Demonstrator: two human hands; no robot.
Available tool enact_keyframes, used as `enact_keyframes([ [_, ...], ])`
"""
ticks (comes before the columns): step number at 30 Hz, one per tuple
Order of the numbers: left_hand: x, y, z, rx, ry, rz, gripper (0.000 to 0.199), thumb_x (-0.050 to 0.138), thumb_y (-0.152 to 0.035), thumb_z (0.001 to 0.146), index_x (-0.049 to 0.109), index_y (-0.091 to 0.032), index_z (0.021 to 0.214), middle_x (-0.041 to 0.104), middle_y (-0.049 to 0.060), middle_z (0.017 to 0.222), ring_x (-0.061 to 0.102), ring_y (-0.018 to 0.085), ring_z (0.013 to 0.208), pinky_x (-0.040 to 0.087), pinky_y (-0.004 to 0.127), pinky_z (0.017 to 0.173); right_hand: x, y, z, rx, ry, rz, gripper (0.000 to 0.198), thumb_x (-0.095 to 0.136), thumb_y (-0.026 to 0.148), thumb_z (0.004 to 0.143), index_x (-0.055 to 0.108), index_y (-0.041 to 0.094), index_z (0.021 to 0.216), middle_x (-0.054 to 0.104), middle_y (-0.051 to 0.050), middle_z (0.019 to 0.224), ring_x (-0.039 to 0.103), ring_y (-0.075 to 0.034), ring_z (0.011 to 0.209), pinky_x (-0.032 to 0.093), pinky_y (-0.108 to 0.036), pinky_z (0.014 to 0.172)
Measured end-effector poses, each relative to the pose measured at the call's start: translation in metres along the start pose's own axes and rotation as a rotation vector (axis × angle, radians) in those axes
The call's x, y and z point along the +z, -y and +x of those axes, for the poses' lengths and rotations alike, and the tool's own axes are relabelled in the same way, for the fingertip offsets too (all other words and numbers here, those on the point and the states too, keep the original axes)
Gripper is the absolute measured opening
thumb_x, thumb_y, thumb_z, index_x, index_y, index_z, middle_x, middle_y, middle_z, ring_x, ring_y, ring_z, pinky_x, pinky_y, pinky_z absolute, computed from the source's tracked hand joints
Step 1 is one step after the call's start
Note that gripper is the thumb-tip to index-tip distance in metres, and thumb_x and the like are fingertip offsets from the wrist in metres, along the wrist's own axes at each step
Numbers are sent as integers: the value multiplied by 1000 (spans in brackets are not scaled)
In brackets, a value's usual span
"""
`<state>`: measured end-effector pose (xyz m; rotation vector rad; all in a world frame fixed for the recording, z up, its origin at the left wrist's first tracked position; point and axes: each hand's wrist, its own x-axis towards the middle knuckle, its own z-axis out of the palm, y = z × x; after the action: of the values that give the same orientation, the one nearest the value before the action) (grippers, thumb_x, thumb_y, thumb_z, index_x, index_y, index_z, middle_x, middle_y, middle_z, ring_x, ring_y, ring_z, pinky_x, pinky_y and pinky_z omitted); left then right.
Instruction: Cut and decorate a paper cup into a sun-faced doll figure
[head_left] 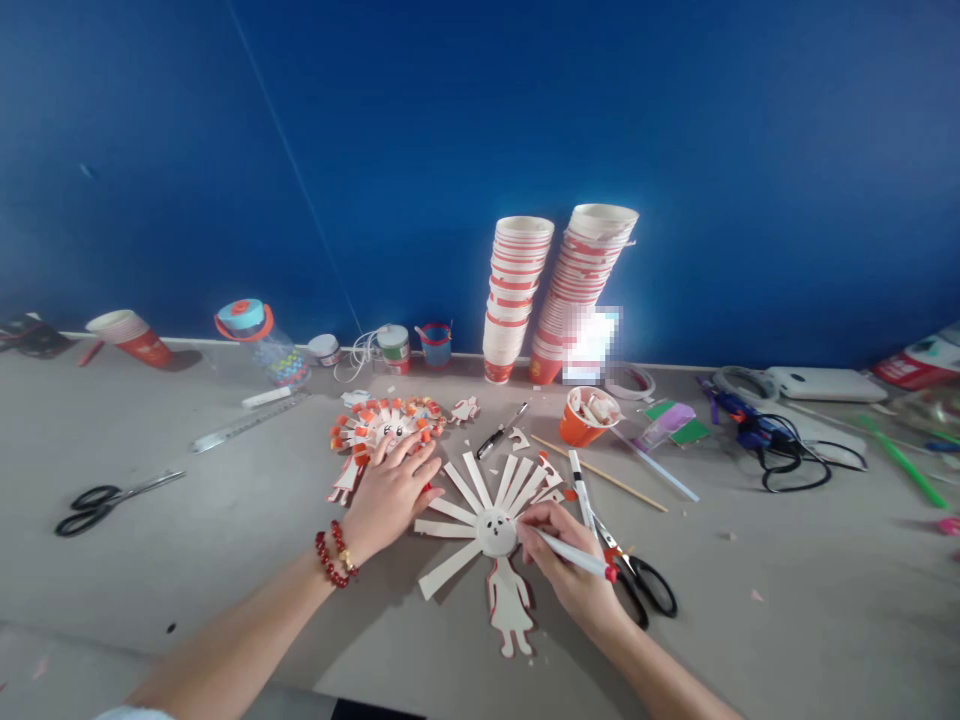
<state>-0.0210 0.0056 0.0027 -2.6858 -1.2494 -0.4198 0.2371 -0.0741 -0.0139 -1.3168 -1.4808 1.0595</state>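
A white marker with a red end [581, 556] is gripped in my right hand [561, 553], its tip at the edge of a round paper face. This face belongs to a paper-cup doll [497, 534] with white strips fanning out around it and dark eyes and a mouth drawn on. Below the face lies its white paper body [511, 605], edged in red. My left hand [395, 491] lies flat with fingers spread, partly over a finished-looking doll with curled orange strips [382, 419] and touching the fan's left side.
Scissors [651, 585] and a capped marker [581, 490] lie right of my right hand; other scissors [105, 507] lie far left. An orange cup of scraps [589, 417] stands behind, before two tall paper-cup stacks [517, 300]. A glue gun [757, 425] with cable lies at right.
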Motion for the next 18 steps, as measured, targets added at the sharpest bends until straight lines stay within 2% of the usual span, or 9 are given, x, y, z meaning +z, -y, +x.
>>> enact_keyframes([
  [3,-2,3,-1,-38,-15,29,25,50,-35,95,64,-20,110,64,10,126,51,32,123,36,57,105,-2,-1,0,-8,5,2,23,54,41,92,58,20,84,59,0,63,56,-16,57,44,-26,55],
  [7,-4,4,-3,-101,-41,25,28,49,-37,96,63,-17,110,66,12,118,56,30,115,46,48,94,-4,0,1,-37,0,-3,23,55,40,92,57,20,82,60,0,64,58,-17,57,46,-27,56],
  [11,-4,3,-4,-136,-24,35,28,47,-38,97,64,-17,106,66,12,115,56,29,114,49,44,89,-4,-1,2,-43,11,-15,19,55,36,92,58,20,83,60,0,64,57,-16,57,45,-26,56],
  [14,-5,0,-3,-119,-30,17,26,47,-35,97,64,-17,104,66,12,114,56,30,115,49,45,89,-4,-1,2,-40,18,-42,18,54,35,93,57,20,84,59,0,64,56,-16,57,44,-26,55],
  [18,-14,-15,-3,-61,-79,-84,22,48,-31,96,63,-16,104,65,11,118,53,29,118,46,47,97,-4,-1,3,-64,30,-78,18,53,35,92,57,20,83,59,0,65,55,-16,57,43,-25,55],
])
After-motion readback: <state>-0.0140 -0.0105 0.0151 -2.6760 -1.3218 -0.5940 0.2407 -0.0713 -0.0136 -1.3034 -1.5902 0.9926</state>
